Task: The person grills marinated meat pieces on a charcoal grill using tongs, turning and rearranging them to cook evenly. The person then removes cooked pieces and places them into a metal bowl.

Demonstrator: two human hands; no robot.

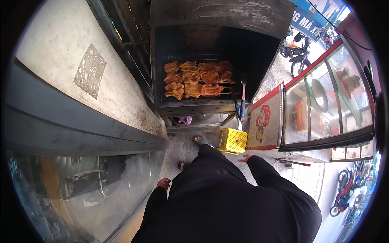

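My right hand (245, 158) hangs beside the yellow plastic stool (237, 141), fingers apart and holding nothing I can see. Low at my left side is my left hand (164, 183), loosely curled near the glass-fronted cabinet (121, 179); whether its fingers are fully closed is unclear. Ahead stands a dark metal grill box (194, 107). Several browned pieces of meat (192, 76) lie in rows on its wire rack (226, 91). A long metal utensil (243, 91) with a blue handle rests over the grill's front right edge, beside a second dark-handled one (235, 104).
A glass display cart (322, 100) with a red frame borders the right side. To the left run a pale wall (60, 54) and a grey ledge (76, 121). A purple plastic bag (184, 120) sits under the grill. Parked motorbikes (299, 60) stand outside.
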